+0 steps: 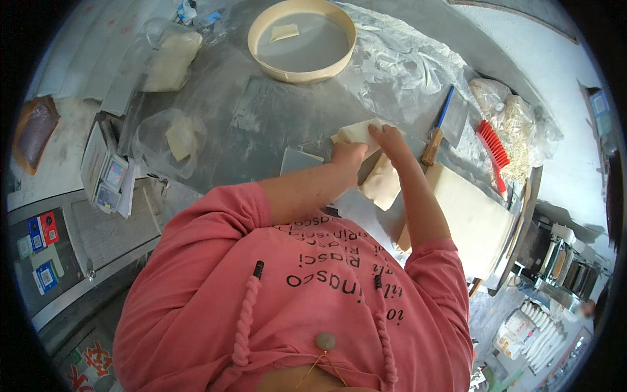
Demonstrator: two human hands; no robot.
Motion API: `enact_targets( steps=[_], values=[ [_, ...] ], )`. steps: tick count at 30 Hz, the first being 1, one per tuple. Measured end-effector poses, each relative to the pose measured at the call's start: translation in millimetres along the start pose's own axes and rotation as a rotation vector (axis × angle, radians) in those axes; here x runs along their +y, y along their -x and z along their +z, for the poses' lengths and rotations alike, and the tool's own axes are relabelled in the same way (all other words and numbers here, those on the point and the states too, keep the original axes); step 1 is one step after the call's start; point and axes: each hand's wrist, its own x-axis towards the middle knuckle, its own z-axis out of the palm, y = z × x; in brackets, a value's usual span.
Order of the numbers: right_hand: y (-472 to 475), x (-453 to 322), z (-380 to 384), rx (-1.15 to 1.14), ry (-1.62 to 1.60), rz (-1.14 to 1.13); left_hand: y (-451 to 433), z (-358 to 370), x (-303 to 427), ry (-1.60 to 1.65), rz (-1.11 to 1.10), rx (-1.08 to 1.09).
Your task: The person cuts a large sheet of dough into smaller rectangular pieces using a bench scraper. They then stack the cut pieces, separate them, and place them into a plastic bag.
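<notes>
Both my hands grip a stack of pale dough sheets (pixel 356 132) just above the floured metal table (pixel 230 142). My left hand (pixel 349 156) holds its near left side, while my right hand (pixel 386 138) has the right end, fingers bent over the top. Under my right forearm lies another pale dough piece (pixel 383 183). A large slab of stacked dough sheets (pixel 468 215) rests to the right of that forearm. Close to my right hand, a scraper or knife with a wooden handle (pixel 432 147) lies beside a flat metal blade (pixel 455 120).
A round wooden sieve (pixel 301 76) holding a dough piece stands at the back. Bagged dough (pixel 171 61) and an open plastic bag with dough (pixel 180 137) lie left. A red brush (pixel 494 144) and bagged noodle-like strips (pixel 519 142) are right. Loose flour (pixel 401 63) covers the back right.
</notes>
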Motion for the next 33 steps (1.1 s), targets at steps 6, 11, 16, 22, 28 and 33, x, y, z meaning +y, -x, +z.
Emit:
enact_targets(
  steps=[6, 11, 16, 22, 28, 33],
  values=[
    [11, -11, -1, -0.015, -0.047, 0.071, -38, -5, -11, 0.186, 0.118, -0.077],
    [9, 15, -21, -0.199, -0.492, 0.100, -51, -1, -14, -0.692, 1.065, 0.179],
    [31, 4, -49, -0.336, -1.180, -0.076, -35, 8, 38, -0.491, 0.885, -0.343],
    [-3, -16, -59, -0.218, -1.169, 0.080, -69, 20, 65, -0.123, 0.662, -0.465],
    [-51, -64, -73, 0.164, -0.070, -0.181, -79, 33, 84, 0.339, 0.066, -0.472],
    [-48, -79, -65, 0.090, 0.023, -0.266, -78, 18, 95, 0.648, -0.138, -0.565]
  ],
)
